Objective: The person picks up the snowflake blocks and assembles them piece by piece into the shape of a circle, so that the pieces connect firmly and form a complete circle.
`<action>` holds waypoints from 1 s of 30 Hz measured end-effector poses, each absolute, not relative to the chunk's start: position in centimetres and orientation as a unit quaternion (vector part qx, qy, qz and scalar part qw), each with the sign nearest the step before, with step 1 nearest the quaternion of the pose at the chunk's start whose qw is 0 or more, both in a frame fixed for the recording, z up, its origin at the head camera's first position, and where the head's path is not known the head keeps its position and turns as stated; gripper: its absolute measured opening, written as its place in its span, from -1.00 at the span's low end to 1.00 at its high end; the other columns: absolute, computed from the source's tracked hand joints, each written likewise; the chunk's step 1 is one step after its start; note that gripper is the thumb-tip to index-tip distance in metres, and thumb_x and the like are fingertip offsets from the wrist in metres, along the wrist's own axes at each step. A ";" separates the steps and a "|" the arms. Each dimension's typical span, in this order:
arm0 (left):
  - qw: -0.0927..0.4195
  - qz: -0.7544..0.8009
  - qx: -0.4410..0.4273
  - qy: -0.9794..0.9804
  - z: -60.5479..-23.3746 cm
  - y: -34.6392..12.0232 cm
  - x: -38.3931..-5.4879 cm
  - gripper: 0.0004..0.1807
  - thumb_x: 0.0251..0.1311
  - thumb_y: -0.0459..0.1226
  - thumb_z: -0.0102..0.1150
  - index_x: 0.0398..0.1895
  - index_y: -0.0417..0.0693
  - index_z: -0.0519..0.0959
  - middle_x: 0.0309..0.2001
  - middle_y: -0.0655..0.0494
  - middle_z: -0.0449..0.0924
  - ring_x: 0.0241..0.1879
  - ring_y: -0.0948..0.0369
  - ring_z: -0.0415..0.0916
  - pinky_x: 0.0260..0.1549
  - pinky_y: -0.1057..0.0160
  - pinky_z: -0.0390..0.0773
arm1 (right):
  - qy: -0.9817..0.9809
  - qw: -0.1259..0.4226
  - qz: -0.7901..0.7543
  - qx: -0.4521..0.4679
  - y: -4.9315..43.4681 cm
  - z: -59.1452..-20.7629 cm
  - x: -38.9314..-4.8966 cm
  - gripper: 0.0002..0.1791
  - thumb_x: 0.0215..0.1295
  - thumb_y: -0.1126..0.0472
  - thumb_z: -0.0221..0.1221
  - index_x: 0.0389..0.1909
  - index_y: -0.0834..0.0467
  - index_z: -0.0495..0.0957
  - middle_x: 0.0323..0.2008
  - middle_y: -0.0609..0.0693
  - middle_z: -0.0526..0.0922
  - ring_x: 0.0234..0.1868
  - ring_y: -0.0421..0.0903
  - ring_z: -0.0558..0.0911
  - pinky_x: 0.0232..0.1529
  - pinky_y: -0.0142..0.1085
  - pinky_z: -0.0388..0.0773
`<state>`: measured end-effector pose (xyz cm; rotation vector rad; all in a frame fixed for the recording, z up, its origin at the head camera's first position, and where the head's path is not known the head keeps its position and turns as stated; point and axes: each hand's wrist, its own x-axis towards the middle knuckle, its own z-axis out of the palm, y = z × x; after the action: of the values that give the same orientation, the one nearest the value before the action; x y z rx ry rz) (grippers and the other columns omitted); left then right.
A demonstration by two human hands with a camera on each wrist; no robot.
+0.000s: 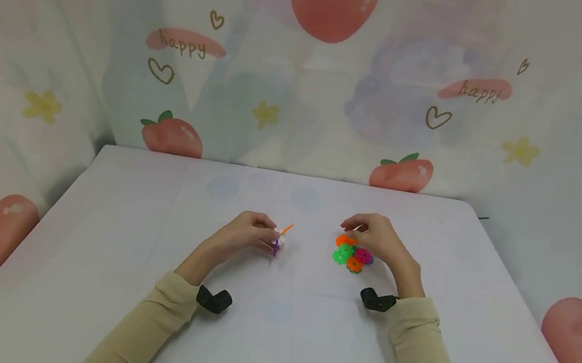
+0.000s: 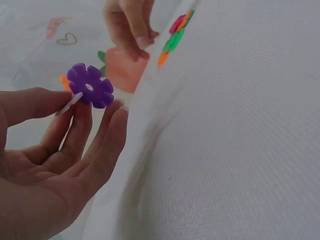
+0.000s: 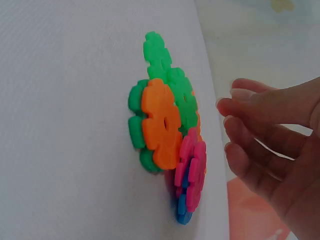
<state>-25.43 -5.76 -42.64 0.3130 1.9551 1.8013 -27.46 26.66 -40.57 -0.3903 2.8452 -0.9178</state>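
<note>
My left hand (image 1: 245, 234) pinches a white notched flower disc (image 2: 70, 103) between thumb and fingers, above the tabletop. A purple flower disc (image 2: 101, 94) is slotted onto the white one, and an orange disc (image 1: 288, 229) sticks out on the far side. My right hand (image 1: 379, 239) hovers right beside a small pile of flower discs, fingers loosely bent and nothing between them. In the right wrist view the pile shows an orange disc (image 3: 154, 107) over a dark green one (image 3: 135, 131), bright green discs (image 3: 187, 102), pink discs (image 3: 198, 175) and a blue one (image 3: 184, 214).
The pile lies on a white-covered table (image 1: 140, 321), right of its middle. A printed curtain (image 1: 302, 97) with peaches, hearts and flowers hangs behind the table and at both sides. Black wrist mounts (image 1: 214, 300) sit at both sleeve cuffs.
</note>
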 end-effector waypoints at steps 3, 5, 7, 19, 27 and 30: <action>0.223 0.650 0.107 0.718 -42.6 -5.7 -25.4 -0.81 0.32 -0.36 0.21 -0.09 -0.31 0.57 -0.20 -0.04 0.69 -0.23 0.15 0.72 -0.02 0.18 0.70 | 0.944 0.084 -0.299 -0.116 27.0 -40.8 -27.5 -0.74 0.40 0.26 0.25 0.04 0.21 0.71 -0.02 0.16 0.72 -0.01 0.12 0.62 -0.09 -0.16 0.66; 0.221 0.652 0.105 0.717 -42.7 -5.7 -25.4 -0.80 0.31 -0.37 0.21 -0.08 -0.33 0.58 -0.20 -0.06 0.69 -0.24 0.14 0.71 -0.03 0.16 0.70 | 0.945 0.090 -0.292 -0.114 27.2 -41.1 -27.6 -0.73 0.38 0.23 0.28 0.04 0.21 0.70 -0.02 0.16 0.72 -0.01 0.12 0.61 -0.11 -0.18 0.64; 0.218 0.655 0.103 0.716 -42.6 -5.7 -25.4 -0.79 0.31 -0.38 0.22 -0.05 -0.34 0.57 -0.20 -0.07 0.71 -0.26 0.15 0.71 -0.03 0.15 0.71 | 0.946 0.090 -0.288 -0.115 27.3 -41.3 -27.6 -0.72 0.36 0.20 0.32 0.03 0.21 0.70 -0.03 0.16 0.71 -0.01 0.14 0.61 -0.09 -0.15 0.63; 0.216 0.653 0.100 0.719 -42.7 -5.7 -25.5 -0.74 0.33 -0.37 0.23 0.02 -0.35 0.55 -0.18 -0.08 0.71 -0.27 0.17 0.70 -0.04 0.15 0.72 | 0.952 0.097 -0.273 -0.100 26.8 -41.8 -27.6 -0.74 0.33 0.13 0.35 -0.12 0.23 0.67 -0.17 0.12 0.68 -0.11 0.05 0.56 -0.12 -0.18 0.58; 0.223 0.654 0.093 0.717 -42.8 -5.9 -25.6 -0.77 0.35 -0.38 0.23 0.00 -0.33 0.54 -0.20 -0.06 0.73 -0.28 0.17 0.70 -0.06 0.15 0.72 | 0.943 0.137 -0.287 -0.100 26.3 -41.3 -27.4 -0.72 0.32 0.20 0.35 -0.03 0.25 0.63 -0.10 0.13 0.66 -0.06 0.05 0.55 -0.02 -0.12 0.62; 0.221 0.652 0.095 0.719 -43.0 -5.8 -25.6 -0.77 0.35 -0.39 0.22 -0.01 -0.33 0.55 -0.21 -0.04 0.73 -0.28 0.19 0.71 -0.08 0.17 0.72 | 0.939 0.146 -0.294 -0.101 26.2 -41.1 -27.4 -0.74 0.32 0.22 0.34 -0.04 0.25 0.65 -0.12 0.12 0.67 -0.09 0.03 0.57 -0.05 -0.16 0.62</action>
<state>-25.61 -5.85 -42.97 0.2622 1.9870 1.8022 -27.42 26.20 -41.15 -0.2903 2.7035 -0.8467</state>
